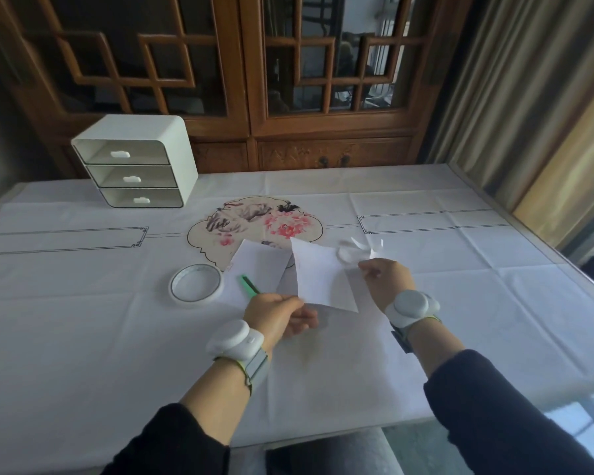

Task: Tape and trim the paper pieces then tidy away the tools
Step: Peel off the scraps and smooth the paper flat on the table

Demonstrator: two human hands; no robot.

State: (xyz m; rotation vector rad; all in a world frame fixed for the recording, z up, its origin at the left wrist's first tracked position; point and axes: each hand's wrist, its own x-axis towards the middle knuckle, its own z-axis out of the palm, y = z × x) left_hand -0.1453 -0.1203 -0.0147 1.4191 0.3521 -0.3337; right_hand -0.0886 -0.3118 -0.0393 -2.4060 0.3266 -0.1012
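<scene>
My left hand (pixel 278 315) pinches the lower left corner of a white paper sheet (pixel 319 272) and holds it tilted above the table. My right hand (pixel 386 279) grips the sheet's right edge, fingers closed on it. A second white paper piece (pixel 258 265) lies flat to the left, partly under the held sheet. A green-handled tool (pixel 249 286), likely scissors or a knife, rests on that flat piece, its lower end hidden by my left hand. A roll of clear tape (pixel 196 282) lies flat further left. Curled white paper scraps (pixel 355 250) sit just beyond my right hand.
A white three-drawer desktop organiser (pixel 136 162), its drawers closed, stands at the table's far left. A painted fan-shaped motif (pixel 254 222) marks the white tablecloth (pixel 83 320) behind the papers. A carved wooden cabinet (pixel 247 80) rises behind the table, curtains at the right.
</scene>
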